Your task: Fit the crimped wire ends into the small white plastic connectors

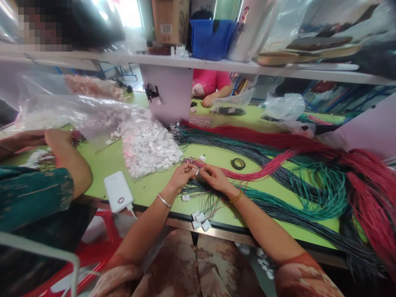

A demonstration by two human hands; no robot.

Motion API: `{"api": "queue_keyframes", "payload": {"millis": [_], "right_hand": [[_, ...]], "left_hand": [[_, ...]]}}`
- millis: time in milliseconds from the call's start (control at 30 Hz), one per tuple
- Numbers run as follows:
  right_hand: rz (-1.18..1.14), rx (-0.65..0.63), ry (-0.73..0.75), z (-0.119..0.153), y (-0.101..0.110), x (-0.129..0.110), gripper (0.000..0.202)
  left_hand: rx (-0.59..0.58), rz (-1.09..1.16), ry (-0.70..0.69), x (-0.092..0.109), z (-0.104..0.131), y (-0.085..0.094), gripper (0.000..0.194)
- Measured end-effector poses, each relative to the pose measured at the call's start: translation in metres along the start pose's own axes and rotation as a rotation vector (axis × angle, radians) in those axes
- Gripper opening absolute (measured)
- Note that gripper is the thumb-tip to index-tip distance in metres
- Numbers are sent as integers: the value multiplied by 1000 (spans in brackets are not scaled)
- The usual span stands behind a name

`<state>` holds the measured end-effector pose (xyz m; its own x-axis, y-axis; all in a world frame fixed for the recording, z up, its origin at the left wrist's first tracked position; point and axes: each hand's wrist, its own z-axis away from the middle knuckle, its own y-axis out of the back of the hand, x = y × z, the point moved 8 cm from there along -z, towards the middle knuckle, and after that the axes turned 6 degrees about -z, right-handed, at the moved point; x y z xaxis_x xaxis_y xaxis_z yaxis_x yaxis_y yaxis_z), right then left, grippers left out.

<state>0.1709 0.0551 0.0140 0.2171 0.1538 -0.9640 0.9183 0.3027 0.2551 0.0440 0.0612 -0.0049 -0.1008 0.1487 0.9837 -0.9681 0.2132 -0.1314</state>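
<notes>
My left hand pinches a small white plastic connector between thumb and fingertips. Close against it, my right hand is closed in a pinch at the connector's other side; a thin wire in those fingers is too small to make out. Beneath and behind my hands run bundles of red wires, black wires and green wires. Several white connectors with wires on them lie at the table's front edge. Another white connector rests just below my left hand.
A clear bag of white connectors lies left of my hands. Nearby are a white power bank with a cable and a roll of black tape. A co-worker's arm is at left. Overhead, a shelf carries a blue bin.
</notes>
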Motion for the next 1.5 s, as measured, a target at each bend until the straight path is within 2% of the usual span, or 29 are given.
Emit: {"api": "queue_keyframes", "payload": {"millis": [200, 300, 400, 467, 533, 600, 667, 733, 867, 900, 933, 967, 1000, 1067, 1100, 1133, 1167, 1233, 1333, 1433, 1500], "right_hand": [[70, 16, 32, 1, 0, -2, 29], [24, 17, 21, 1, -2, 1, 29], [-78, -13, -29, -1, 3, 6, 31], [-99, -85, -68, 0, 5, 8, 33], [-22, -200, -57, 2, -1, 7, 30], [146, -261, -6, 5, -7, 5, 21], [349, -224, 43, 6, -12, 4, 13], [517, -138, 77, 5, -13, 3, 9], [619, -33, 107, -1, -12, 4, 5], [622, -13, 110, -2, -10, 5, 6], [627, 1, 113, -2, -9, 5, 7], [635, 13, 117, -2, -8, 5, 9], [648, 20, 123, -1, -8, 5, 11], [685, 20, 136, 2, -10, 3, 16], [704, 15, 143, 3, -11, 2, 17], [721, 6, 149, 3, -13, 1, 18], [738, -8, 152, 3, -15, 0, 18], [783, -40, 152, 3, -19, -1, 18], [880, -77, 138, 3, -23, -3, 18], [942, -77, 103, 5, -22, -5, 19], [937, -78, 110, 6, -23, -8, 19]], "left_hand": [[-5, 16, -8, -2, -2, 1, 32], [-20, -2, -1, 0, 0, -2, 31], [-60, -8, -25, 10, 7, -4, 30], [-215, -17, -58, 20, 16, -15, 28], [-506, -72, -68, 25, 32, -38, 28], [-833, -182, -21, 18, 54, -63, 31], [-1063, -303, 49, 4, 74, -80, 35], [-1161, -375, 84, -6, 84, -91, 40], [-1173, -393, 33, -6, 87, -101, 43], [-1133, -401, -8, -2, 83, -99, 41], [-1041, -417, -69, 4, 74, -93, 37], [-887, -443, -142, 12, 61, -83, 32], [-670, -486, -219, 22, 46, -65, 28], [-117, -631, -335, 40, 20, -14, 25], [161, -750, -365, 48, 15, 12, 24], [360, -894, -393, 54, 13, 31, 25], [473, -1037, -407, 56, 11, 41, 28], [495, -1287, -370, 52, 2, 49, 30], [394, -1464, -263, 39, -7, 52, 24], [461, -1356, -247, 43, -4, 60, 23], [542, -1119, -280, 50, 1, 68, 25]]}}
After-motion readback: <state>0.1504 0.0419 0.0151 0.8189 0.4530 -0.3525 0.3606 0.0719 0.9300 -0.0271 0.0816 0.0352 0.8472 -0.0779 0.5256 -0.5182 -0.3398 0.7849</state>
